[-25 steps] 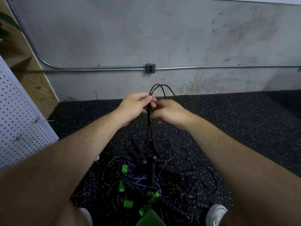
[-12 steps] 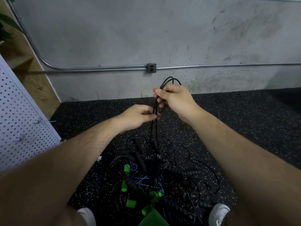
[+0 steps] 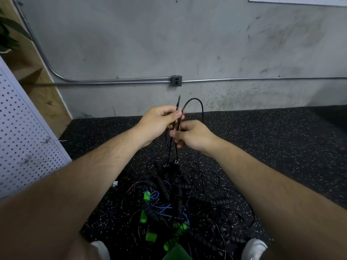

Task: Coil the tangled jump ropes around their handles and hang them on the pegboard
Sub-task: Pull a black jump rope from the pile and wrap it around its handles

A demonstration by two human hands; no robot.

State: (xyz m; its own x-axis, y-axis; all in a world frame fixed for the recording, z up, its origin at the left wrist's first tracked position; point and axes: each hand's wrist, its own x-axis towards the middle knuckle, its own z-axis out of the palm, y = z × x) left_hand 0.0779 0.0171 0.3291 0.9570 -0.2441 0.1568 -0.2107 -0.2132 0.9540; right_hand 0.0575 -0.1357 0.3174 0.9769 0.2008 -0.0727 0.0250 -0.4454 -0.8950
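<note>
A black jump rope (image 3: 197,102) loops up in front of me. My left hand (image 3: 159,121) pinches its strands between thumb and fingers. My right hand (image 3: 191,135) grips the same strands just below and to the right. From the hands the cord drops to two black handles (image 3: 170,165) that hang above a tangled pile of ropes (image 3: 180,207) on the floor, with black ribbed handles, green handles (image 3: 146,196) and blue cord. The white pegboard (image 3: 22,139) leans at the left edge.
Black speckled rubber flooring (image 3: 272,147) runs to a grey concrete wall with a metal conduit and an outlet box (image 3: 176,81). Wooden shelving (image 3: 37,87) stands behind the pegboard. My white shoes (image 3: 253,248) flank the pile at the bottom.
My right hand has come down from above to below the left hand, and my left hand has risen. A rope loop now sticks up above both hands.
</note>
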